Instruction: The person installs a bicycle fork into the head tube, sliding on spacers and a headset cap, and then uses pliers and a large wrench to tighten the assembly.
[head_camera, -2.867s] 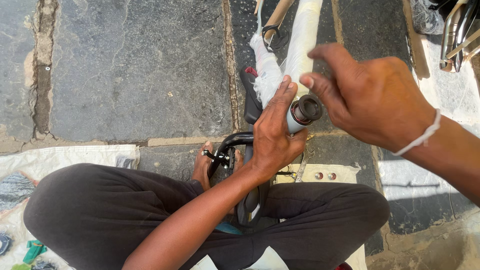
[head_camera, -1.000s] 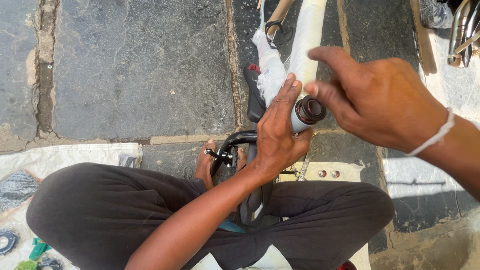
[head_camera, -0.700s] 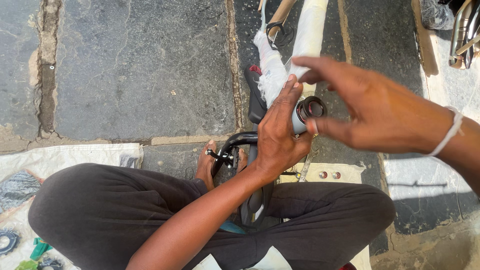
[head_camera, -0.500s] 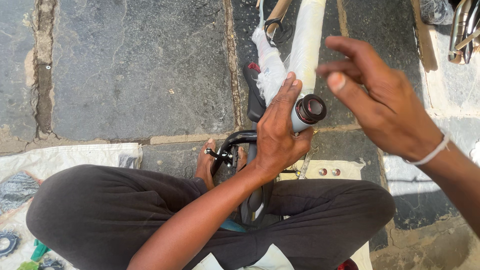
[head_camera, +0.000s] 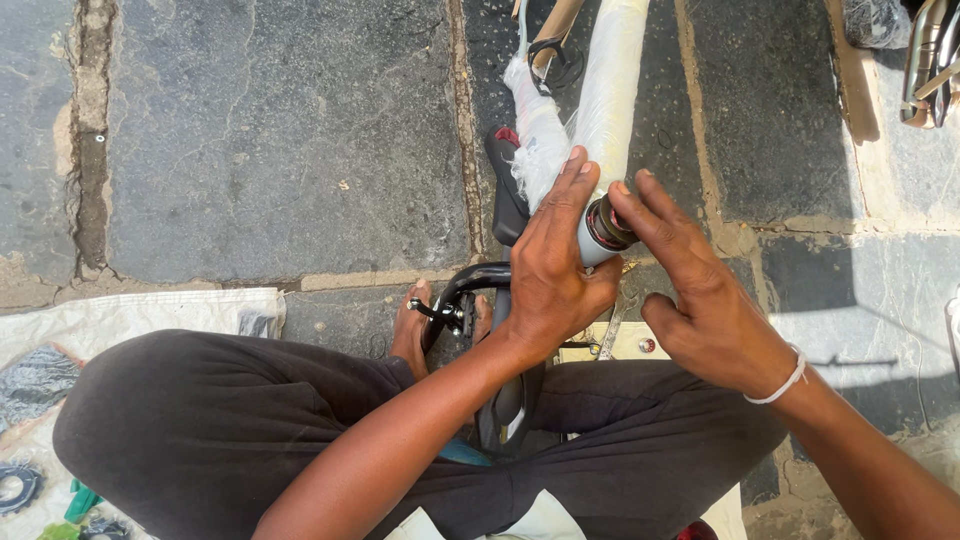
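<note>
Head view only: wrapped bike frame tube runs away from the person, long axis up the frame and a bit rightward, its near end capped by a dark ring fitting. Left hand is wrapped tight round that end from the left. Right hand sits open, holding nothing, fingertips touching the ring from the right. Black handlebar lies just below, over the stone floor.

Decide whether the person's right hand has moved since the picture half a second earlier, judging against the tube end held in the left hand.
Yes. The right hand has come down and back onto the tube end, fingertips touching it; the left hand grips the tube.
</note>
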